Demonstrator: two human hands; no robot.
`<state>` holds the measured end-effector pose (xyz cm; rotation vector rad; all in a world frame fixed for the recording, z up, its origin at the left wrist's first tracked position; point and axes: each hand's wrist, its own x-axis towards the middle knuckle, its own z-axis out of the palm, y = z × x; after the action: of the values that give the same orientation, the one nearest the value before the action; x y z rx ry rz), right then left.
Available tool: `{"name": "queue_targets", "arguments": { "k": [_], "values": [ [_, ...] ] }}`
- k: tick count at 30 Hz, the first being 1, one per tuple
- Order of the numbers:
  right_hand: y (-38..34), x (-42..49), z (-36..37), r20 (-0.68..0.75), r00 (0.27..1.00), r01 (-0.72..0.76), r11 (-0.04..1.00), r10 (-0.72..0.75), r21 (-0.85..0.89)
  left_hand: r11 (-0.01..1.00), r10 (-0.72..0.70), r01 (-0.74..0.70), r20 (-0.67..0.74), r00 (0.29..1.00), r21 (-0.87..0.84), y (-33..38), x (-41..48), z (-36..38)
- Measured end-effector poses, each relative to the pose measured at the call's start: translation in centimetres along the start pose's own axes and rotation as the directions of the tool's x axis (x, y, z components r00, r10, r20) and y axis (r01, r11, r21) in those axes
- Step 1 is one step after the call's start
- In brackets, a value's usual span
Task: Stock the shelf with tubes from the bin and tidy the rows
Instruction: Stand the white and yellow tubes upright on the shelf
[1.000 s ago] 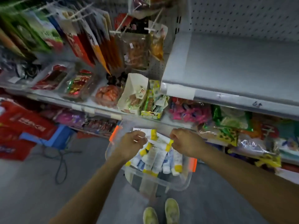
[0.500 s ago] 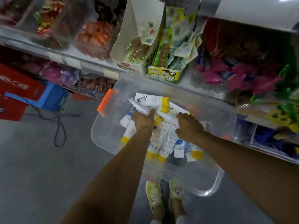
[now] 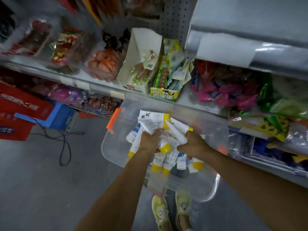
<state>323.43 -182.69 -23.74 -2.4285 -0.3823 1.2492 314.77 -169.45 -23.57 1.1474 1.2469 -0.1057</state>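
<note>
A clear plastic bin [image 3: 115,147] with orange clips stands below me against the shelf and holds several white tubes with yellow caps [image 3: 156,162]. Both my hands are inside it. My left hand [image 3: 150,139] grips a bunch of white tubes [image 3: 150,121] that stick up toward the shelf. My right hand [image 3: 191,145] holds a white tube [image 3: 175,130] with its yellow cap at the far end. An empty grey shelf [image 3: 250,19] lies at the upper right.
Snack packets in an open white box [image 3: 138,64] and a green-yellow box [image 3: 165,95] stand on the shelf just beyond the bin. Pink and green bags fill the shelf to the right. Red boxes, a blue box and a black cable lie on the floor at left.
The view has tilted down toward the bin. Both hands have closed round tubes and lifted them a little out of the pile.
</note>
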Motion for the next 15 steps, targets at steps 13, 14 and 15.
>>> {"name": "queue_targets", "arguments": {
  "k": [13,14,15],
  "values": [
    [-5.2,-17.2,-9.3,-0.257,0.959,0.229,0.868,-0.123,0.441,0.949,0.313,-0.316,0.178,0.933,-0.014,9.1,-17.1,-1.5],
    [-5.5,-18.6,-9.9,-0.295,0.946,0.255,0.869,-0.134,0.424,0.938,0.343,-0.348,0.196,0.919,-0.012,9.8,-18.3,-1.6],
    [-5.9,-19.7,-10.5,-0.328,0.934,0.275,0.872,-0.142,0.405,0.926,0.370,-0.377,0.214,0.904,-0.009,10.3,-19.3,-1.8]
  ]
}}
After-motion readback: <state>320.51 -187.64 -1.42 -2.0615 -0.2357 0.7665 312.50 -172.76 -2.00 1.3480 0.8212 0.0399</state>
